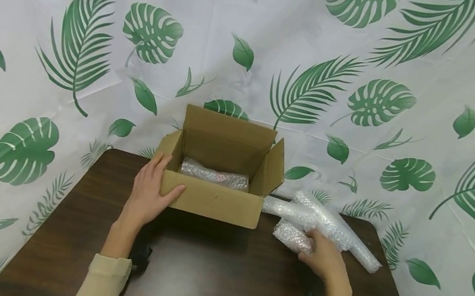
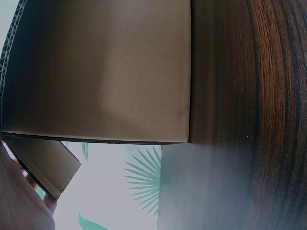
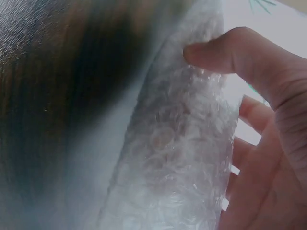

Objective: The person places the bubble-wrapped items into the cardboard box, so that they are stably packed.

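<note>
An open cardboard box [image 1: 211, 200] stands toward the back of the table in the head view, a bubble-wrapped roll [image 1: 214, 175] inside it. My left hand [image 1: 150, 191] lies against the box's left front corner, fingers extended along the left flap, thumb against the front side. In the left wrist view, fingers show behind a side flap [image 2: 50, 167]. To the right of the box, my right hand [image 1: 326, 257] grips a short bubble-wrapped bundle [image 1: 292, 237]. The right wrist view shows the thumb pressed on the bubble wrap [image 3: 177, 129], fingers on its far side; what is wrapped cannot be made out.
More bubble-wrapped rolls [image 1: 357, 249] lie in a pile right of the box, one end close to the table's right edge. The dark wooden table [image 1: 206, 279] extends in front of the box. Behind hangs a white leaf-print sheet [image 1: 238, 85].
</note>
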`<state>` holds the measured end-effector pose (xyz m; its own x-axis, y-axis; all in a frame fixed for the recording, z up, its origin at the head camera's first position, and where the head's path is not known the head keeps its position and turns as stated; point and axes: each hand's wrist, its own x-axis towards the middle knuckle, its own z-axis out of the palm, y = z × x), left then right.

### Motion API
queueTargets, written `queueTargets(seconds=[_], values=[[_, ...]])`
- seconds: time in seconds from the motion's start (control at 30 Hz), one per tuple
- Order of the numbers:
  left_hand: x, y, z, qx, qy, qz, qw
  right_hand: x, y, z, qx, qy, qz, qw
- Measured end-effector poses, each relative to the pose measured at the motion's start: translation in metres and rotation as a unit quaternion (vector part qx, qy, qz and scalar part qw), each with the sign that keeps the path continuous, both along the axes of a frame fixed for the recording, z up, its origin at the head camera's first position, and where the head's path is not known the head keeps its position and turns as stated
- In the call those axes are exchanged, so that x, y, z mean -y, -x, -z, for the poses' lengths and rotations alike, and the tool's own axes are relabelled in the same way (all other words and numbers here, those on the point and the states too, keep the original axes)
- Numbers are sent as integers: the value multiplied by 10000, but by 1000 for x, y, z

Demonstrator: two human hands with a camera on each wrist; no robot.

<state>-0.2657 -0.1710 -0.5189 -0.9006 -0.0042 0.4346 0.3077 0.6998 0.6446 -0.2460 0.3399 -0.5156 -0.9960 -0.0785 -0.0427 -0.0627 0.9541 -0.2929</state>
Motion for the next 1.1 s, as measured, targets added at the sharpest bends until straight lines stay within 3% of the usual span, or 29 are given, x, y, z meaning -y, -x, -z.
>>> queueTargets(seconds=[0.17, 0.4, 0.67, 1.1], values=[[1, 0, 0, 1, 14, -16, 10000, 2, -6, -9, 163, 520, -79, 9985], [2, -2, 3, -7, 10, -37, 10000, 7, -13, -28, -39, 704, -76, 9975], [1, -1, 3, -101, 41, -69, 9999, 15, -14, -58, -871, 530, -220, 9945], [1, -1, 0, 64, -7, 17, 10000, 34, -18, -108, -1983, 557, -283, 9781]])
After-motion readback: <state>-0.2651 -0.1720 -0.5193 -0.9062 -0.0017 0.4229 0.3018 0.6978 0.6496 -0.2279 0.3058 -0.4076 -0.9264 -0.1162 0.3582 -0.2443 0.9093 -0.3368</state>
